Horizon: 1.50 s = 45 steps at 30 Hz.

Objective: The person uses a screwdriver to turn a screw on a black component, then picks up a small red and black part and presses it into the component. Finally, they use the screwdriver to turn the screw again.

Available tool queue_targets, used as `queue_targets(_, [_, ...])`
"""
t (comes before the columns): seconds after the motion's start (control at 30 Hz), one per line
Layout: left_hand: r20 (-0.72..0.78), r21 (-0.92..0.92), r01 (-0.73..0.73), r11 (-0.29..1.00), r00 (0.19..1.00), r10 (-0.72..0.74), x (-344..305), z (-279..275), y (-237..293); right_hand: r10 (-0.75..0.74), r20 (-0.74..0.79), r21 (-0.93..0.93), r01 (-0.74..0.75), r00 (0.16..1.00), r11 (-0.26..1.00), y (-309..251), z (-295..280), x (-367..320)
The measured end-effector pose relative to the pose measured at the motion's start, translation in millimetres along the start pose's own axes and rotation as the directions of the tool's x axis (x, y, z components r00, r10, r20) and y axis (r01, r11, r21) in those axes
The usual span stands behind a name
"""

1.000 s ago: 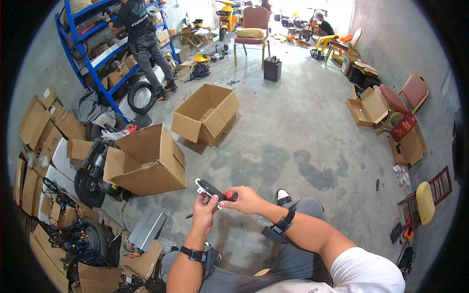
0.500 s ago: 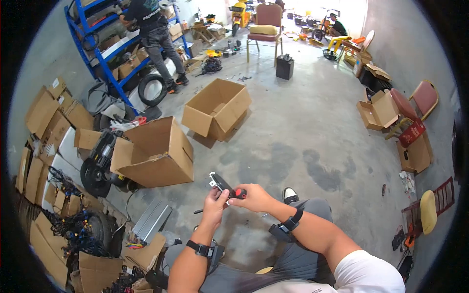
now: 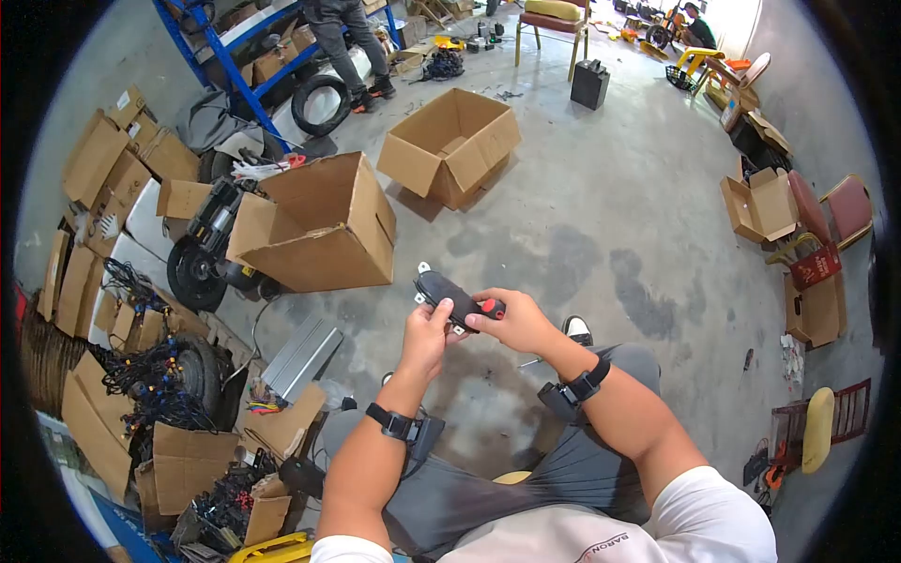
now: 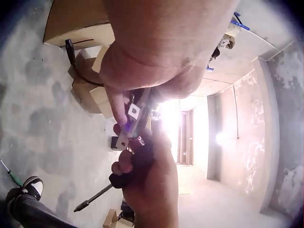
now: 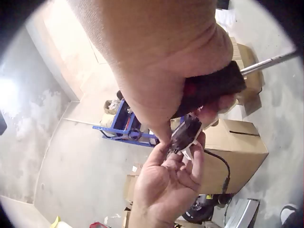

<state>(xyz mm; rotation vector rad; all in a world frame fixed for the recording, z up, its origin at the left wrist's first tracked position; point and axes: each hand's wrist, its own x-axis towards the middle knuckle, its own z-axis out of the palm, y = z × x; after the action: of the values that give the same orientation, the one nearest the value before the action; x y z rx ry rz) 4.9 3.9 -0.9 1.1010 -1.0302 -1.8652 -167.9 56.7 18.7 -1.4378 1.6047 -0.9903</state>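
Observation:
A flat black oblong unit (image 3: pixel 447 293) with pale metal mounting tabs is held in front of the lap, its broad black face up. My left hand (image 3: pixel 427 340) grips its near side, thumb on top and fingers beneath. From the unit trails a black cable (image 5: pixel 227 166) ending in a plug (image 4: pixel 70 50). My right hand (image 3: pixel 526 328) holds a screwdriver (image 5: pixel 213 89) with a black and red handle in its curled fingers; the metal shaft (image 4: pixel 97 196) points away from the unit. The right thumb is right at the unit's end.
Two open cardboard boxes, a nearer one (image 3: pixel 324 239) and a farther one (image 3: pixel 460 155), stand on the concrete floor ahead. At left lie a silver metal case (image 3: pixel 302 358) and tangled wiring (image 3: pixel 155 375). A person (image 3: pixel 343 42) stands by the blue shelves (image 3: pixel 246 70).
The head view has tipped downward and shifted left. Between my hands the unit has turned from edge-on to showing its broad black face. The screwdriver stays in the right hand.

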Motion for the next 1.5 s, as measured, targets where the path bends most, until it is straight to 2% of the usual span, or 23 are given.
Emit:
queue_targets(0.03, [-0.009,-0.014,-0.023,1.000,1.000,0.023,-0.3,1.1,1.6,0.138,0.081,0.138,-0.148,0.987,0.979,-1.5,-2.7,2.1])
queue_targets(0.07, [-0.005,0.005,-0.018,1.000,1.000,0.018,0.5,0.2,0.9,0.140,0.077,0.139,-0.150,0.987,0.979,-0.9,-4.0,3.4])
queue_targets(0.13, [0.025,0.006,-0.033,0.999,0.999,0.032,-0.3,0.1,0.2,0.239,0.200,0.333,-0.295,0.950,0.896,1.1,-4.8,4.2])
queue_targets(0.17, [0.052,0.004,-0.050,0.999,0.997,0.049,-0.9,-0.1,-0.2,0.243,0.198,0.335,-0.298,0.950,0.894,0.8,-5.8,4.4])
queue_targets(0.23, [0.079,0.030,-0.057,0.998,0.995,0.054,-1.1,-0.9,0.8,0.346,0.285,0.401,-0.439,0.894,0.804,0.0,-8.6,4.1])
queue_targets(0.5, [0.163,0.082,-0.048,0.996,0.986,0.034,-0.7,-5.2,1.7,0.365,0.362,0.450,-0.504,0.858,0.738,5.4,-11.8,6.3])
queue_targets(0.6, [-0.009,0.470,-0.194,0.861,0.974,0.225,-8.3,-9.4,4.0,0.379,0.356,0.515,-0.518,0.854,0.683,12.3,-16.0,7.6])
queue_targets(0.67, [-0.048,0.596,-0.196,0.779,0.959,0.278,-27.1,-14.9,31.6,0.399,0.308,0.572,-0.503,0.864,0.648,22.6,-20.5,11.3])
queue_targets(0.73, [0.092,0.554,-0.325,0.766,0.939,0.332,-51.3,-28.7,63.9,0.426,0.229,0.606,-0.471,0.875,0.641,25.7,-29.5,12.6])
queue_targets(0.8, [0.158,0.451,-0.411,0.792,0.910,0.382,-99.0,-14.7,102.2,0.432,0.176,0.647,-0.435,0.884,0.627,21.2,-35.0,9.6])
queue_targets(0.83, [0.301,0.397,-0.542,0.741,0.839,0.453,-120.8,-12.7,116.4,0.434,0.155,0.661,-0.420,0.888,0.622,22.7,-36.5,11.0])
queue_targets(0.87, [0.499,0.259,-0.717,0.647,0.673,0.546,-135.2,-12.8,127.9,0.430,0.119,0.666,-0.393,0.895,0.633,19.7,-36.0,9.3])
queue_targets(0.9, [0.714,0.142,-0.704,0.696,0.560,0.420,-148.4,-9.5,150.0,0.419,0.090,0.667,-0.367,0.903,0.648,16.0,-34.4,8.8])
queue_targets(0.93, [0.850,0.026,-0.581,0.813,0.441,0.287,-155.4,-18.9,166.2,0.403,0.089,0.676,-0.353,0.911,0.647,15.7,-35.2,8.3])
queue_targets(0.97, [0.945,-0.061,-0.419,0.906,0.267,0.187,-161.4,-26.6,181.4,0.382,0.085,0.686,-0.332,0.920,0.647,16.2,-32.9,8.7])
queue_targets(1.03, [0.880,-0.023,-0.473,0.881,0.409,0.242,-187.2,41.7,186.7,0.395,0.107,0.663,-0.362,0.912,0.656,20.3,-30.7,14.9])
queue_targets(1.1, [0.869,-0.039,-0.452,0.891,0.426,0.253,-186.2,37.2,181.3,0.389,0.117,0.633,-0.371,0.914,0.679,21.1,-25.4,12.8])
queue_targets(1.2, [0.879,-0.128,-0.481,0.867,0.351,0.324,-173.3,48.6,190.3,0.331,0.120,0.646,-0.327,0.936,0.690,25.5,-27.2,16.4])
queue_targets(1.27, [0.880,-0.206,-0.499,0.842,0.282,0.382,-159.0,54.0,195.9,0.351,0.098,0.703,-0.314,0.931,0.638,17.5,-27.8,8.4])
queue_targets(1.33, [0.875,-0.259,-0.528,0.809,0.226,0.428,-148.2,50.9,208.1,0.386,0.058,0.690,-0.316,0.921,0.651,2.9,-31.3,2.9])
queue_targets(1.37, [0.863,-0.297,-0.545,0.784,0.198,0.465,-146.1,50.9,211.7,0.387,0.099,0.644,-0.356,0.917,0.677,3.1,-34.2,3.9])
queue_targets(1.43, [0.821,-0.368,-0.550,0.750,0.186,0.540,-149.4,46.9,205.8,0.384,0.105,0.677,-0.349,0.917,0.649,3.3,-32.8,3.8])
queue_targets(1.5, [0.821,-0.369,-0.482,0.795,0.232,0.522,-155.6,44.0,208.3,0.351,0.084,0.700,-0.306,0.933,0.645,6.2,-30.1,6.3])
